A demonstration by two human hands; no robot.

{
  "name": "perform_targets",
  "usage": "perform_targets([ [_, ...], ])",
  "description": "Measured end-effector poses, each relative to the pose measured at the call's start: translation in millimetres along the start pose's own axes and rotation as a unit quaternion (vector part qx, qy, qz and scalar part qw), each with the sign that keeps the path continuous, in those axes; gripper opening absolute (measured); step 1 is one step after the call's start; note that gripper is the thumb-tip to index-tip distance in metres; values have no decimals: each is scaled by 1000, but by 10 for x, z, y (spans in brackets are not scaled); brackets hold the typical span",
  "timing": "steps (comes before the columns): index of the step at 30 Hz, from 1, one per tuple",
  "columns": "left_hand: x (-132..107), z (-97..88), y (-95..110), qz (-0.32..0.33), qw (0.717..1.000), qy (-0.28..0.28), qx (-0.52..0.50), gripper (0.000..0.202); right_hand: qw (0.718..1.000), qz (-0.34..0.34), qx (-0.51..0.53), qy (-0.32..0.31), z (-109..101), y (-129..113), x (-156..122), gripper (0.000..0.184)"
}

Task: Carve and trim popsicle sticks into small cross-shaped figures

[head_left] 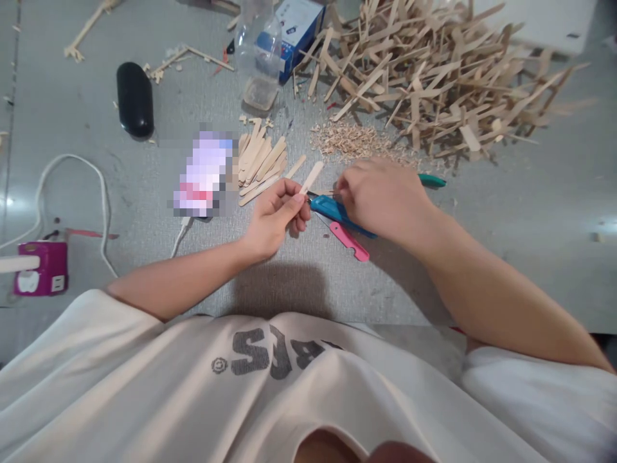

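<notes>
My left hand pinches a flat wooden craft stick between thumb and fingers, its rounded end pointing up and right. Close by on the right, my right hand is closed with the palm down; what its curled fingers hold is hidden. A blue-handled tool lies partly under that hand, its dark tip near my left fingertips. Below it rests a pink folding razor with its blade out. A green handle sticks out beyond my right hand. Several loose craft sticks lie in a bunch past my left hand.
A large heap of wooden sticks fills the far right, with small wood chips before it. A clear plastic bottle, blue box, black case, blurred phone on a cable and purple charger surround the work.
</notes>
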State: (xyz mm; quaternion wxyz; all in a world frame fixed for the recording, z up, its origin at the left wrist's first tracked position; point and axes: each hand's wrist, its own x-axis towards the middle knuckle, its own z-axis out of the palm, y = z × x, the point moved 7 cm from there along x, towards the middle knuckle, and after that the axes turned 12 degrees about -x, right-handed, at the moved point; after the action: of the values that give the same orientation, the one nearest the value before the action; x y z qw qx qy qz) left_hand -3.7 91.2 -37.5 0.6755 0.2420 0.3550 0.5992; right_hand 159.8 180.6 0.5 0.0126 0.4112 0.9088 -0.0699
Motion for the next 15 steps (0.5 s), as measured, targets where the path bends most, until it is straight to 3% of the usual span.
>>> perform_targets([
  [5, 23, -43, 2, 6, 999, 34, -14, 52, 997, -13, -69, -29, 3, -81, 22, 8],
  [8, 41, -80, 9, 22, 998, 48, -23, 54, 998, 12, -50, 21, -128, -118, 5, 11],
  [11, 58, -109, 17, 36, 998, 51, -28, 59, 991, 35, 122, 45, -166, -130, -59, 6],
  [15, 42, -79, 9, 12, 999, 26, -24, 62, 917, 49, 389, 66, -54, -152, -167, 9],
])
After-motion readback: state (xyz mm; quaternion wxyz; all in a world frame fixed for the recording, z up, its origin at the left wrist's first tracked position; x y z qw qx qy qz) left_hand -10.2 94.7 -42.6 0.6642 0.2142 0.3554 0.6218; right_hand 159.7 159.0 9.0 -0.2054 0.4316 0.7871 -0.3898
